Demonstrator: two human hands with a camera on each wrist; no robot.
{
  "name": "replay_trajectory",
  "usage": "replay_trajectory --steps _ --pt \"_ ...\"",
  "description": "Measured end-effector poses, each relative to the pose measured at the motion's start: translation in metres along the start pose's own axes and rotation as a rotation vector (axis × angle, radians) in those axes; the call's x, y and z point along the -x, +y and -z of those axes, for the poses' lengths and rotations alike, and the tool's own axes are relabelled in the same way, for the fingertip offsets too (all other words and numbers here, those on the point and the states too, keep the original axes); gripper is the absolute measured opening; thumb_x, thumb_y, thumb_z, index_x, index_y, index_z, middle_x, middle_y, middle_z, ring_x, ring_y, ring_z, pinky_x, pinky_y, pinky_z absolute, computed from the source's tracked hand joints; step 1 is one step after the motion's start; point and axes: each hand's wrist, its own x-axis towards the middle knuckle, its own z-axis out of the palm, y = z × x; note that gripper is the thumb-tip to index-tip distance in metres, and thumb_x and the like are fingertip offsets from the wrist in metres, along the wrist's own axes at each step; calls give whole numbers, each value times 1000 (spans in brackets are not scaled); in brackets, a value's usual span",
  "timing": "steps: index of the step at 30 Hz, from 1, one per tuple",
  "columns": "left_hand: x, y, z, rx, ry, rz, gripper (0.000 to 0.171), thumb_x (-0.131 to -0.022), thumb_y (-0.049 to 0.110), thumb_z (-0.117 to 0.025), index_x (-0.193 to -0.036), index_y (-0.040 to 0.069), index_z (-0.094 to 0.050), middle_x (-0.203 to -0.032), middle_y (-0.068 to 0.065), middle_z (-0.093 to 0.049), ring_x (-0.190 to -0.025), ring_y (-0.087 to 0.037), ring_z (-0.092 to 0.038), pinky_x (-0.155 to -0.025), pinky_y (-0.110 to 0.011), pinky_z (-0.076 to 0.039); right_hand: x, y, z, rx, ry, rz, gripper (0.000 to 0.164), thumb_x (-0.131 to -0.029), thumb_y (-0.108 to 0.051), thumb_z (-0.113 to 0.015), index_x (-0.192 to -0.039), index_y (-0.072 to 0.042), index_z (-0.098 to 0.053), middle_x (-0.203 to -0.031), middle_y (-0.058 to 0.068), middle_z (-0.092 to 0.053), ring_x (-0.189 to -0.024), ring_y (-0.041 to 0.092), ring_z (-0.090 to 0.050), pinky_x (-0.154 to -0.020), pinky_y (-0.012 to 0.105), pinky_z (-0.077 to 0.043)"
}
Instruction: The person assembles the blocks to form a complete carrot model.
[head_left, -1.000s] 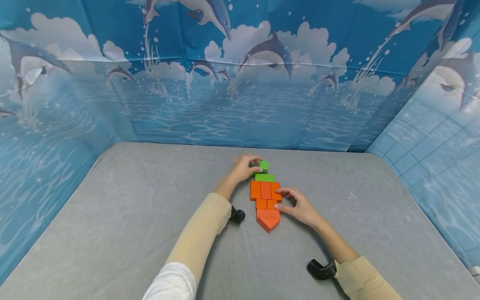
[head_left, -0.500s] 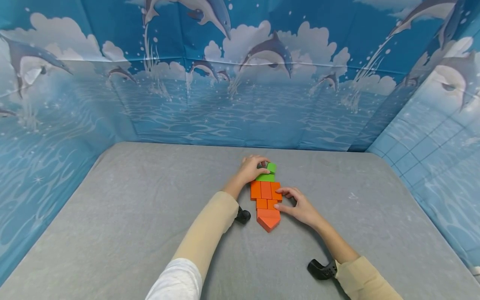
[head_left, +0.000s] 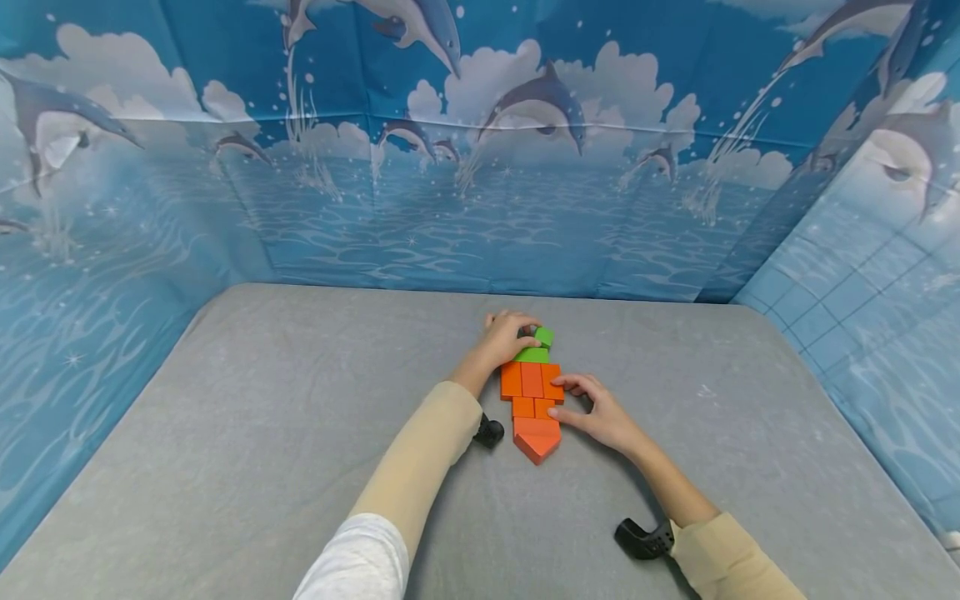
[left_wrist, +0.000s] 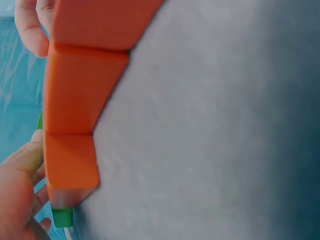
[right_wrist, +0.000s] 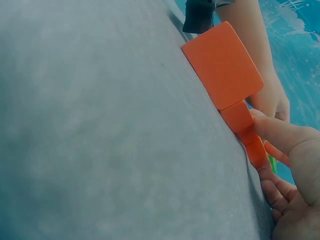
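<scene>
Flat on the grey cloth lies a column of blocks. A pointed orange-red block (head_left: 537, 435) forms its near end, then come small orange blocks (head_left: 522, 407), taller orange blocks (head_left: 532, 380) and a long green block (head_left: 534, 356). At the far end my left hand (head_left: 501, 340) pinches a small green block (head_left: 544, 337) between thumb and fingers, slightly turned against the long one. My right hand (head_left: 606, 419) stays at the column's right side, its fingertips on a taller orange block and its thumb on a small orange one. In the right wrist view the orange side (right_wrist: 223, 66) stands nearest.
Grey cloth (head_left: 247, 433) covers the table on both sides of the column. A blue dolphin-print curtain (head_left: 480, 225) encloses the back and sides. Black wrist devices stick out below the left forearm (head_left: 491, 432) and the right sleeve (head_left: 642, 539).
My left hand has slid the small green block to the right above the long green one, then turned it a little. The right hand and the orange blocks have stayed in place.
</scene>
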Motion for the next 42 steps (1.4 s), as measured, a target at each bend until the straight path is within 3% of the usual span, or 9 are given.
replay_trajectory --steps 10,20,27,42 --pt "-1 1 0 -60 -44 22 39 -91 35 -54 -130 28 -53 -114 6 -59 -108 -16 -45 -92 -40 -22 -1 -1 -1 4 5 -4 45 -79 -22 -72 -118 -7 -56 -114 12 -52 -103 28 -47 -90 47 -37" --pt "1 1 1 -38 -45 -10 37 -93 33 -50 -130 28 -53 -112 6 -59 -106 -15 -45 -90 -40 -21 -1 -1 0 0 6 5 44 -79 -20 -72 -118 -6 -56 -115 13 -51 -103 28 -47 -90 47 -37" --pt "0 2 1 -41 -82 -44 31 -96 33 -45 -126 31 -56 -131 4 -50 -123 -21 -39 -98 -45 -16 -1 -3 0 -5 5 6 44 -79 -21 -72 -118 -6 -56 -116 13 -51 -104 28 -47 -90 47 -37" --pt "3 7 -2 -80 -87 -108 39 -87 44 -57 -124 31 -58 -132 2 -49 -123 -23 -38 -99 -47 -14 -2 -1 0 8 8 8 44 -79 -21 -72 -118 -7 -56 -115 12 -52 -104 28 -47 -90 47 -36"
